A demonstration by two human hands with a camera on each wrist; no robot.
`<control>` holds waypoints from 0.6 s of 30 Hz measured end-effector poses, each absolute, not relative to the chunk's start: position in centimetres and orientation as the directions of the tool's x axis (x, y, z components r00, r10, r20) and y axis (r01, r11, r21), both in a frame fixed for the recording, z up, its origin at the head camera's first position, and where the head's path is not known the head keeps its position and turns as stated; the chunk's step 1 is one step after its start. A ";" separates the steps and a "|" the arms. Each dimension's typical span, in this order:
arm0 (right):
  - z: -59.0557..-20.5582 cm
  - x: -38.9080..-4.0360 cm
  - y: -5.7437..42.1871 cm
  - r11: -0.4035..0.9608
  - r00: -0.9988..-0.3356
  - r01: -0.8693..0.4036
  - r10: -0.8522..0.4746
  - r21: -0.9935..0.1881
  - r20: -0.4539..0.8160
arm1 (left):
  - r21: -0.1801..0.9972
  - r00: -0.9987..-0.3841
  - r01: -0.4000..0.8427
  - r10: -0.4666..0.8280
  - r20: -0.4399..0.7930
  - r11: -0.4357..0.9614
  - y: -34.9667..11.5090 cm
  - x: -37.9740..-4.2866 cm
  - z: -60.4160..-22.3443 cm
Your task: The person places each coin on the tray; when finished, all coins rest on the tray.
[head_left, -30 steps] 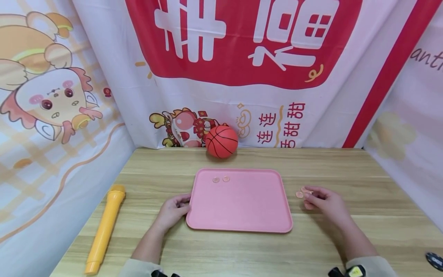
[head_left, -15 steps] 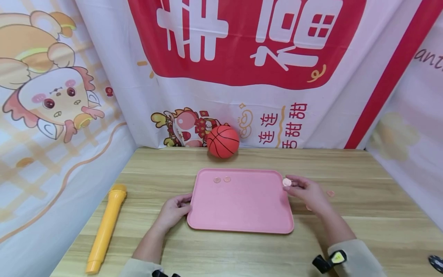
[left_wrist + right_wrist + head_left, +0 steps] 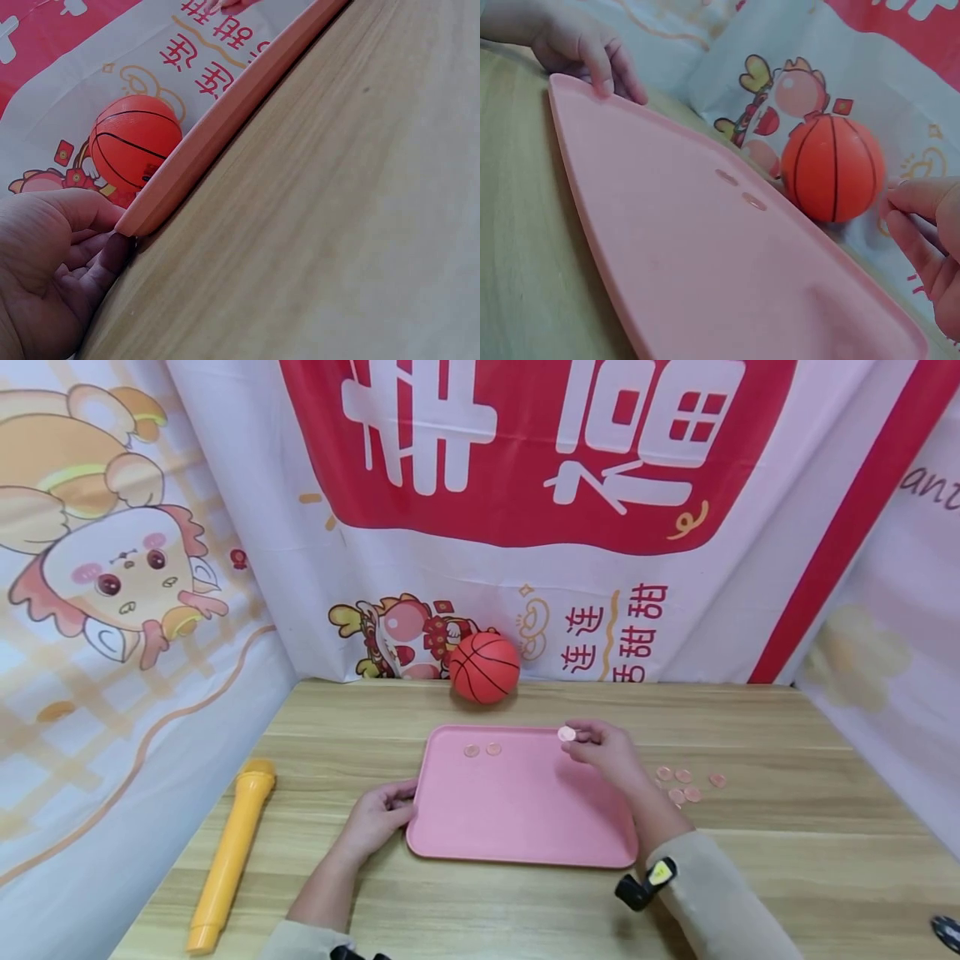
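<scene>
A pink tray lies on the wooden table. My left hand holds the tray's left side; in the left wrist view its fingers and thumb meet at the tray's edge. Over the tray's far right part, my right hand pinches a small round copper-coloured coin between thumb and fingertips. Two similar coins lie side by side near the tray's far left corner. Several more coins are scattered on the table right of the tray, partly hidden behind my right forearm.
Behind the tray, a small red basketball stands against the printed cloth backdrop. A yellow toy microphone lies along the table's left side. At the right front edge shows part of a black disc.
With a coin pinched, my right hand has moved left and away from me, from the scattered coins to over the tray. My left hand stays at the tray's edge.
</scene>
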State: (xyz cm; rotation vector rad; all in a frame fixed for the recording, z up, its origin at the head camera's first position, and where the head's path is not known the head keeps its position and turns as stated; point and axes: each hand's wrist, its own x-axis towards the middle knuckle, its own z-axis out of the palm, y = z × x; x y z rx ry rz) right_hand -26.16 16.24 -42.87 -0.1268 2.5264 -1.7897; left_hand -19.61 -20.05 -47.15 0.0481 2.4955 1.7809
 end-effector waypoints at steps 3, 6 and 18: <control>-43.5 -27.2 14.8 0.346 -0.994 -0.066 -0.108 -0.936 0.030 | 0.943 -0.997 -0.019 0.065 -0.043 0.332 -20.0 -19.6 -47.2; -44.3 -28.0 13.7 0.386 -0.994 -0.057 -0.105 -0.921 0.017 | 0.944 -0.997 -0.020 0.066 -0.044 0.328 -20.0 -19.6 -47.2; -47.1 -30.4 10.3 0.518 -0.997 -0.024 -0.069 -0.855 -0.014 | 0.939 -0.997 -0.019 0.059 -0.042 0.343 -20.0 -19.5 -47.2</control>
